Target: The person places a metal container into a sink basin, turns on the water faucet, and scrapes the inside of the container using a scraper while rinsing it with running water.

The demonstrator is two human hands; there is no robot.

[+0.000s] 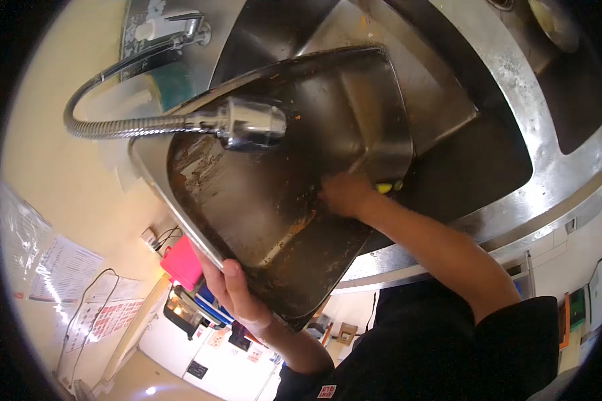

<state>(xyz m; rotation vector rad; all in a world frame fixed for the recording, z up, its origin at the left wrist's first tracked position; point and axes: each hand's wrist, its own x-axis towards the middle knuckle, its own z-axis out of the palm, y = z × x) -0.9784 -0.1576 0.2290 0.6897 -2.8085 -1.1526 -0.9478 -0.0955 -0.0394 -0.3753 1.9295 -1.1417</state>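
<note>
A deep rectangular metal pan (281,180) is tilted over the sink, its inside stained with brown residue. My left hand (237,294) is closed on the rim at the pan's lower left corner, fingers on the outer side. Inside the pan, my right hand (347,194) is against the stained surface. It is smeared by motion, so its fingers and anything in them cannot be made out. Small yellow-green pieces (384,188) lie just beside the right wrist. Above the pan hangs a chrome tap head (253,124) on a flexible hose (130,127).
The steel sink (515,167) surrounds the pan on the upper and right sides, with another basin at the far right. A green-and-white container (170,87) stands behind the hose. Papers (67,267) hang on the left wall, near a pink object (182,264).
</note>
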